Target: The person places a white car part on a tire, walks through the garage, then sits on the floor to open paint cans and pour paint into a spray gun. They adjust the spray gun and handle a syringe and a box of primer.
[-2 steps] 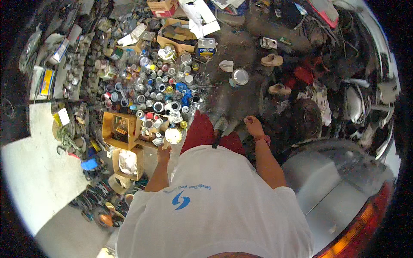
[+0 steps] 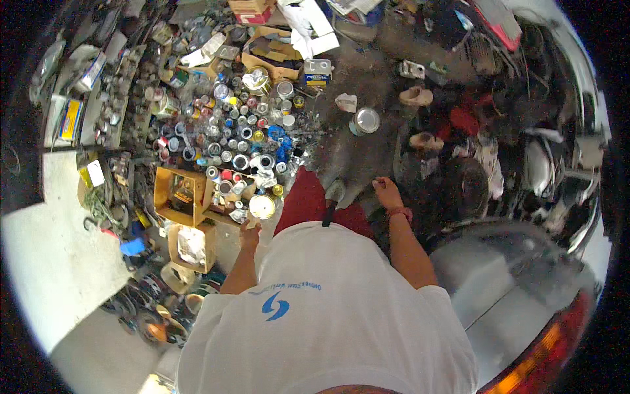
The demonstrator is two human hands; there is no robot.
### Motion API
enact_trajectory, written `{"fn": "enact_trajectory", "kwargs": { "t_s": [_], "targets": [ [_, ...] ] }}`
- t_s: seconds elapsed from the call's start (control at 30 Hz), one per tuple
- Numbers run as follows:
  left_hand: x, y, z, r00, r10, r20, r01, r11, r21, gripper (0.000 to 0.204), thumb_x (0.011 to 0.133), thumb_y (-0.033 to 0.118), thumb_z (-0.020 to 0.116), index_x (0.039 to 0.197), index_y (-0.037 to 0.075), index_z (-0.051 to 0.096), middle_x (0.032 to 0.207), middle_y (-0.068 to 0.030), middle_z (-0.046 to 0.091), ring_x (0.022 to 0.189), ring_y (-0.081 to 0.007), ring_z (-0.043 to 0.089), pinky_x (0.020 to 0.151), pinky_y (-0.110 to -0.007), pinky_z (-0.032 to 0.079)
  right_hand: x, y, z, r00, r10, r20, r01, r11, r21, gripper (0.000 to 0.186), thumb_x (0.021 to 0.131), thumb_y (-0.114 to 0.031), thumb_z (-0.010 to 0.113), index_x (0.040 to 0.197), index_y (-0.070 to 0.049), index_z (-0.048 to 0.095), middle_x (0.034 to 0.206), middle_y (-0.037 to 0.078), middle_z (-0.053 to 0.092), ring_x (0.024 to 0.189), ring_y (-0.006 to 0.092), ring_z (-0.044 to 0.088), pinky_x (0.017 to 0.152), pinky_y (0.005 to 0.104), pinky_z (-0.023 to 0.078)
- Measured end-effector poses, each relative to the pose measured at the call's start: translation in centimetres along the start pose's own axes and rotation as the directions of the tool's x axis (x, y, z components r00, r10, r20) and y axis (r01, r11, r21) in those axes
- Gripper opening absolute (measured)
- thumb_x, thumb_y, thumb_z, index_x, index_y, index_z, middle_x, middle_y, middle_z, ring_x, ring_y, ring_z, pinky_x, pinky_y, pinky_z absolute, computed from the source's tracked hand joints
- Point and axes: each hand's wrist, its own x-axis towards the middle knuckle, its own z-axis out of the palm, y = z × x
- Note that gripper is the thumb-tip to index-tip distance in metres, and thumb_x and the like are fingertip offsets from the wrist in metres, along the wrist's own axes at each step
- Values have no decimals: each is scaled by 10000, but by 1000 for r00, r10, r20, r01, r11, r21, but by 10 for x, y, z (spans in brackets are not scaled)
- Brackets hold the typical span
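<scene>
My left hand (image 2: 249,234) hangs beside my left hip, its thumb and fingers a little apart with nothing seen between them. In the picture it lies just below a round can with a pale yellowish top (image 2: 262,207); I see no contact. My right hand (image 2: 387,192) is held out at my right side, over the dark floor, with its fingers curled in and no object showing. Crowded on the floor ahead to the left stand many cans and jars (image 2: 243,134), with a crumpled blue piece (image 2: 281,139) among them. A larger silver-lidded can (image 2: 365,121) stands apart, ahead of me.
Two open cardboard boxes (image 2: 180,197) (image 2: 192,248) stand on the left. Another carton (image 2: 270,54) is at the back. Loose clogs (image 2: 415,96) lie on the right, near a red cloth-like item (image 2: 464,120). A grey car part with an orange lamp (image 2: 545,354) curves behind my right arm.
The view has shifted slightly, with the boxes on the left sliding a little down and left. Both hands keep nearly the same pose.
</scene>
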Motion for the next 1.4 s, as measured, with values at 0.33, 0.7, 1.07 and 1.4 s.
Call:
{"fn": "enact_trajectory", "kwargs": {
  "t_s": [0.33, 0.7, 1.07, 1.4],
  "targets": [
    [54, 230, 9, 860, 493, 132, -423, 833, -356, 732, 960, 227, 739, 1590, 141, 377, 1070, -127, 724, 1039, -250, 695, 949, -395, 544, 110, -195, -30, 963, -155, 220, 173, 983, -62, 442, 1012, -276, 681, 1362, -15, 608, 1261, 160, 699, 1148, 279, 683, 1011, 409, 520],
    [24, 480, -29, 665, 672, 326, 60, 387, -920, 784, 1022, 259, 661, 1669, 223, 220, 1208, -120, 668, 1083, -197, 665, 1006, -385, 535, 202, -416, -43, 617, -385, 687, 427, 896, 119, 432, 1010, -216, 691, 1371, -11, 571, 1322, 113, 653, 1212, 211, 626, 1086, 357, 487],
    [70, 423, 175, 999, 5, 52, 0, 995, -97, 800, 902, 258, 738, 1597, 188, 349, 1149, -155, 723, 1067, -430, 690, 895, -554, 565, 504, -391, 48, 577, -252, 777, 609, 767, -203, 265, 962, -203, 764, 1094, -19, 626, 995, 67, 721, 895, 152, 695, 814, 344, 554],
    [-45, 472, 215, 782, -102, 615, 531, 625, -572, 751, 893, 156, 780, 1554, 217, 430, 859, -72, 729, 845, -232, 716, 814, -388, 581, 655, -350, 159, 434, -335, 837, 897, 242, -369, 219, 919, -256, 774, 1009, -72, 697, 969, 133, 759, 894, 337, 733, 763, 440, 571]
  ]
}}
